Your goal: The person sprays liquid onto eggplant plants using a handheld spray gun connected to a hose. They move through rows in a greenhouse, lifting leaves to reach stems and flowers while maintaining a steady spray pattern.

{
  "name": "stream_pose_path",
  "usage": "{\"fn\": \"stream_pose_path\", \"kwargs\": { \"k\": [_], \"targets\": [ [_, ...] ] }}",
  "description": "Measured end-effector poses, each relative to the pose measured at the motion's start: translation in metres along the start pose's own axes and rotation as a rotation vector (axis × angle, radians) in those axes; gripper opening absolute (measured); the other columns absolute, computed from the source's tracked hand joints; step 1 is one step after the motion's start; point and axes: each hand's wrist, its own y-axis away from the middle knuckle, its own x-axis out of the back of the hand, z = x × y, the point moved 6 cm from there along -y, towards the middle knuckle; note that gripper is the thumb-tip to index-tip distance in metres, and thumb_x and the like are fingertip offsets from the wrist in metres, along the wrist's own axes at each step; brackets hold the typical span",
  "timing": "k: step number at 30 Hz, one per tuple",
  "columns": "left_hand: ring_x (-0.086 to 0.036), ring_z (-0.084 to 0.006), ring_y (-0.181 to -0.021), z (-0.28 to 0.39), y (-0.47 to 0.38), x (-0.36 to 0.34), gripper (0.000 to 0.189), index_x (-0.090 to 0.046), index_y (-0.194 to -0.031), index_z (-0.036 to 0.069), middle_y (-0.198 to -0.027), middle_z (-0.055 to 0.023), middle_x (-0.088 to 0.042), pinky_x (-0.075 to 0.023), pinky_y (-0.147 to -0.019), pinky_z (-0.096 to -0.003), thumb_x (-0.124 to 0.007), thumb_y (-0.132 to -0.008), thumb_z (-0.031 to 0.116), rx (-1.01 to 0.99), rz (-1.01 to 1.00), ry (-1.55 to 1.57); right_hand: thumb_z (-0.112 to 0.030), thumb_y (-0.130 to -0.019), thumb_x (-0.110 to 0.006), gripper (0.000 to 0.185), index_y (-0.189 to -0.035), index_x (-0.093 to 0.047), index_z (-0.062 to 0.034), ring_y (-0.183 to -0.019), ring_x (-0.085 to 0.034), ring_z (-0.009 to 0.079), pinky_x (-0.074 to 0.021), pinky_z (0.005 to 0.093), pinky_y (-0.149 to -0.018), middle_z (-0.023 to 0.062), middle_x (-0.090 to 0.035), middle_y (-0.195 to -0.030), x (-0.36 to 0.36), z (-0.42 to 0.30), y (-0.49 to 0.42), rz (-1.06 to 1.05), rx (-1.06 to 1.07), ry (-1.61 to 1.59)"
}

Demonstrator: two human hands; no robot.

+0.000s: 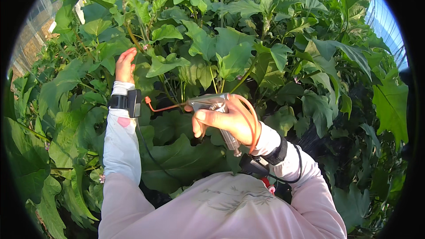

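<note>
My right hand is wrapped around a silver metal hand sprayer, its grip slanting down below the palm. An orange tube loops from the back of the sprayer over my wrist. From the front, a thin orange wand points left and ends in a small bent nozzle. My left hand is raised among the leaves, fingers together and curved, beside an eggplant stem with a small pinkish flower. The inside of that hand is hidden, so any hold on the plant cannot be made out.
Dense eggplant foliage surrounds both arms. A vertical string hangs among the plants. Straps hold small black devices on both wrists, and a black cable trails from the left one. Greenhouse film shows at upper right.
</note>
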Motion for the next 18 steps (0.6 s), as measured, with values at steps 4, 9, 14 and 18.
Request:
{"fn": "stream_pose_path", "kwargs": {
  "k": [4,9,14,18],
  "targets": [
    [-0.064,-0.0131,-0.102,0.046,0.049,-0.016,0.021,-0.066,-0.114,0.005,-0.112,-0.0043,-0.07,-0.047,-0.091,-0.0278,-0.06,-0.099,0.02,-0.052,-0.194,-0.019,-0.036,-0.091,-0.068,0.052,-0.122,-0.062,0.0049,-0.087,-0.064,0.0172,-0.0493,0.0324,-0.083,0.0081,-0.071,-0.089,0.04,-0.035,0.117,0.191,-0.001,0.025],
    [-0.066,-0.0155,-0.097,0.101,0.138,-0.12,0.025,-0.065,-0.114,0.0,-0.106,-0.0092,-0.072,-0.049,-0.09,-0.0282,-0.059,-0.101,0.021,0.023,-0.693,-0.191,-0.039,-0.093,-0.062,0.054,-0.121,-0.061,0.0072,-0.084,-0.062,0.0167,-0.046,0.031,-0.081,0.0088,-0.069,-0.084,0.116,-0.034,0.194,0.555,0.046,0.081],
    [-0.057,-0.0199,-0.122,0.073,0.199,-0.257,0.048,-0.057,-0.132,-0.006,-0.13,-0.0143,-0.062,-0.0437,-0.104,-0.0312,-0.059,-0.101,0.031,0.138,-1.177,-0.525,-0.03,-0.095,-0.062,0.044,-0.117,-0.062,0.0075,-0.078,-0.064,0.0175,-0.051,0.032,-0.074,0.0091,-0.068,-0.081,0.15,0.013,0.19,0.579,0.03,0.102],
    [-0.05,-0.0216,-0.129,0.006,0.171,-0.324,0.084,-0.045,-0.142,-0.009,-0.14,-0.0167,-0.055,-0.039,-0.109,-0.033,-0.072,-0.089,0.051,0.138,-0.938,-0.821,-0.026,-0.092,-0.065,0.034,-0.107,-0.061,0.0049,-0.066,-0.064,0.0176,-0.0516,0.0311,-0.062,0.0093,-0.066,-0.074,0.168,0.028,0.172,0.561,0.053,-0.016]
  ]
}}
